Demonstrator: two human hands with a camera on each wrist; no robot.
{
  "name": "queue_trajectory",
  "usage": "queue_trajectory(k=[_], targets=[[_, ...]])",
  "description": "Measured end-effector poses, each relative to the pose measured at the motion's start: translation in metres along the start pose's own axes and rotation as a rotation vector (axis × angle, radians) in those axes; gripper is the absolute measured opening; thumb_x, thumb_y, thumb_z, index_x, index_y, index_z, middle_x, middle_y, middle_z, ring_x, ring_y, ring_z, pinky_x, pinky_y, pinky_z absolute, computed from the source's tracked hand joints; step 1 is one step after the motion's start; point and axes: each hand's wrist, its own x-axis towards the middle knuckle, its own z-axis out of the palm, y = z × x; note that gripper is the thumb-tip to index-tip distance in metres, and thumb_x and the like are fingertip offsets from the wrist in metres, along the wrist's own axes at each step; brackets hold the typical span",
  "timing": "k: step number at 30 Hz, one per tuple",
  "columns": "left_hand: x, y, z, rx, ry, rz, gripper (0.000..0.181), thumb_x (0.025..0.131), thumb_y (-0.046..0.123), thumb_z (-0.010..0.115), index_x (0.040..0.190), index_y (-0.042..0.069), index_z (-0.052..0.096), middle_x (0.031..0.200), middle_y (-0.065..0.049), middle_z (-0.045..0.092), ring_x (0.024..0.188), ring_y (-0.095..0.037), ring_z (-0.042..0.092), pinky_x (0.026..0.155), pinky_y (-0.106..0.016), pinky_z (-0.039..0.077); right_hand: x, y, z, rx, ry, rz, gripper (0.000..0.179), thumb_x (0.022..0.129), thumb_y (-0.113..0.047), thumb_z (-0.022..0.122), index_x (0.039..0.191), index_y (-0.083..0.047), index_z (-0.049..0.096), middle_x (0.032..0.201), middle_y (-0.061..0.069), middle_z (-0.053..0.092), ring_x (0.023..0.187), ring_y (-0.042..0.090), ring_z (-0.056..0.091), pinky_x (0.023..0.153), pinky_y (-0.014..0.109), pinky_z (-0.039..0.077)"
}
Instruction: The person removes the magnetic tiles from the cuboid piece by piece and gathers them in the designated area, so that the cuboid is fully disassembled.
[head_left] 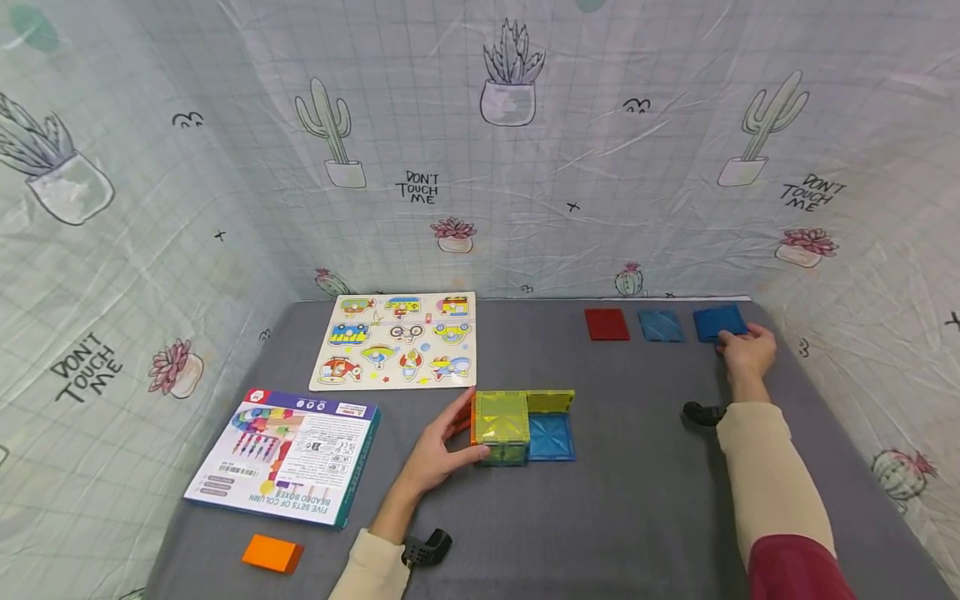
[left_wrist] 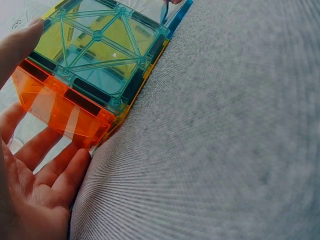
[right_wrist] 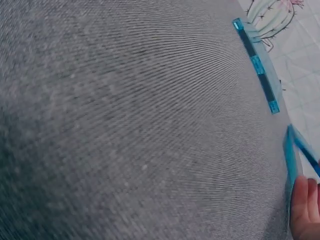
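Note:
A small cube of see-through magnetic tiles (head_left: 502,417) stands mid-table, with a yellow top, an orange left side (left_wrist: 65,107) and a teal front (left_wrist: 97,50). My left hand (head_left: 435,454) holds it at the left, thumb at the front edge and fingers along the orange side. Joined on the cube's right are a flat blue tile (head_left: 551,437) and an upright yellow tile (head_left: 551,402) behind it. At the far right my right hand (head_left: 750,350) pinches a dark blue magnetic tile (head_left: 717,321). In the right wrist view that tile (right_wrist: 306,152) tilts up from another blue tile (right_wrist: 290,155) beneath.
Along the back edge lie a red tile (head_left: 607,324) and a light blue tile (head_left: 661,326). A wooden vehicle puzzle board (head_left: 393,342) lies at back left, nearer a beaded-toy box (head_left: 281,458) and an orange block (head_left: 272,553). Patterned cloth (head_left: 570,150) hangs around the table.

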Motion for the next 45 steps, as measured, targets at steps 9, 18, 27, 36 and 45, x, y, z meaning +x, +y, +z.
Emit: queue_trajectory(k=[9, 18, 27, 36, 45], targets=[[-0.002, 0.002, 0.001, -0.007, 0.000, -0.014, 0.088, 0.087, 0.017, 0.078, 0.159, 0.015, 0.029, 0.157, -0.002, 0.044, 0.142, -0.018, 0.044, 0.117, -0.043, 0.041, -0.002, 0.008, 0.007, -0.355, 0.052, -0.107, 0.093, 0.089, -0.038, 0.070, 0.156, -0.001, 0.019, 0.157, 0.026, 0.024, 0.146, 0.034, 0.029, 0.126, 0.041, 0.025], [-0.001, 0.002, 0.000, -0.015, 0.002, -0.012, 0.087, 0.086, 0.014, 0.078, 0.159, 0.018, 0.030, 0.157, -0.001, 0.044, 0.142, -0.020, 0.044, 0.118, -0.046, 0.040, -0.001, 0.009, 0.010, -0.487, 0.020, -0.126, 0.091, 0.093, -0.031, 0.067, 0.155, 0.008, 0.014, 0.156, 0.032, 0.014, 0.147, 0.045, 0.023, 0.125, 0.050, 0.025], [-0.002, 0.008, 0.000, -0.003, 0.006, -0.030, 0.089, 0.085, 0.006, 0.077, 0.159, 0.012, 0.028, 0.158, -0.008, 0.042, 0.143, -0.023, 0.043, 0.116, -0.056, 0.037, -0.003, 0.007, 0.009, -0.600, -0.009, -0.161, 0.087, 0.094, -0.031, 0.065, 0.151, 0.016, 0.019, 0.152, 0.036, 0.012, 0.145, 0.049, 0.020, 0.123, 0.054, 0.026], [-0.003, 0.039, -0.003, -0.014, -0.004, -0.014, 0.084, 0.085, 0.004, 0.076, 0.156, 0.006, 0.033, 0.154, -0.014, 0.046, 0.140, -0.030, 0.046, 0.113, -0.061, 0.037, 0.000, 0.008, 0.009, -0.716, -0.031, -0.211, 0.086, 0.097, -0.036, 0.060, 0.149, 0.019, 0.021, 0.151, 0.042, 0.019, 0.145, 0.049, 0.016, 0.124, 0.054, 0.023], [-0.001, 0.019, 0.000, -0.027, -0.003, 0.004, 0.087, 0.085, 0.005, 0.077, 0.158, 0.016, 0.031, 0.156, -0.009, 0.045, 0.142, -0.025, 0.044, 0.116, -0.053, 0.040, -0.002, 0.014, 0.005, -0.590, -0.039, -0.193, 0.092, 0.095, -0.041, 0.061, 0.155, 0.012, 0.014, 0.156, 0.036, 0.012, 0.148, 0.047, 0.017, 0.125, 0.053, 0.022]])
